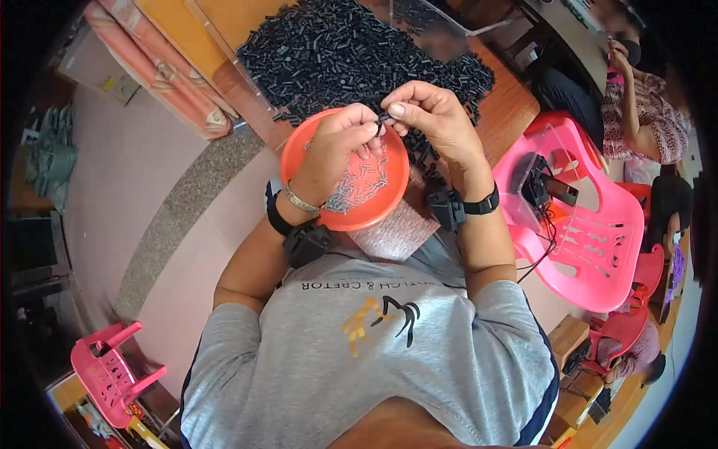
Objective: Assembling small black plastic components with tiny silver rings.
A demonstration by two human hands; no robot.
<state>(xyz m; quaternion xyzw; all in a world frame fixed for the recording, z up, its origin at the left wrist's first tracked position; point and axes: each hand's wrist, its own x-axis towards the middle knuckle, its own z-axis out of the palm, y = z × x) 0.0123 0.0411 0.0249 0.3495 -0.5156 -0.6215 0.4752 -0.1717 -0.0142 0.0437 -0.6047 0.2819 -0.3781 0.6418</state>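
My left hand and my right hand meet above the far rim of a round orange-red bowl. A small black cylindrical piece is pinched between the fingertips of both; its finer shape is too small to make out. Several small silver metal pins lie in the bowl, most of them heaped at its lower left. Beyond my hands, a wide heap of small black cylindrical pieces covers much of the wooden table. My hands partly hide the bowl's far side.
A pink plastic chair stands close on my right, with a black device and cable on it. Another pink chair is at the lower left. Patterned cloth hangs beside the table's left. A seated person is at the far right.
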